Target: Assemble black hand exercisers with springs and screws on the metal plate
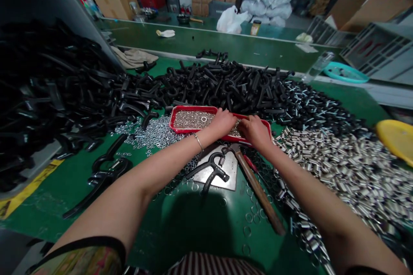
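Both my hands reach into a red tray filled with small silvery metal parts. My left hand rests on the parts, fingers curled down into them. My right hand lies beside it at the tray's right end, fingers bent into the parts too. What the fingers hold, if anything, is hidden. Just in front of the tray, between my forearms, a black hand-grip piece lies on a metal plate, and a wooden-handled hammer lies next to it.
A big heap of black plastic handles covers the left and back of the green table. Silver metal sleeves pile up on the right, washers lie left of the tray. A yellow dish sits far right, boxes and bags behind.
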Demonstrator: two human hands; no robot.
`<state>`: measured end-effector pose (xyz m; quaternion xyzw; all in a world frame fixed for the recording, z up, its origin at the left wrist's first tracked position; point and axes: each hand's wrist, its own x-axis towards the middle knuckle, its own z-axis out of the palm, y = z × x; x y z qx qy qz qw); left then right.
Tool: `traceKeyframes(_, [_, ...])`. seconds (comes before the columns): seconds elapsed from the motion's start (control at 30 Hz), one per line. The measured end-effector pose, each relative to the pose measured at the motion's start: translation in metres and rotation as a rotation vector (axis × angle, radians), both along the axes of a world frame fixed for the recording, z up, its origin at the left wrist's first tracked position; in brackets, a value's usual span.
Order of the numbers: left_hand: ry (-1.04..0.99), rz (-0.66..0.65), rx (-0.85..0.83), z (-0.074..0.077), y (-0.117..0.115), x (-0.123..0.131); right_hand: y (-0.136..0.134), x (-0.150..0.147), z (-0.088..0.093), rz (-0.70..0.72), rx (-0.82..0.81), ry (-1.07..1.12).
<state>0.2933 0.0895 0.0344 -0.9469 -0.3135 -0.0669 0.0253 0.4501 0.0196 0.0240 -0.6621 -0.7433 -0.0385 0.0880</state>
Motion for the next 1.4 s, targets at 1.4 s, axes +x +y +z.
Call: traceKeyframes(1.4, [-0.082,-0.050,-0.116,-0.025,-0.155,-0.124,-0.086,-0.072,0.015,0.156,-0.283,-0.097])
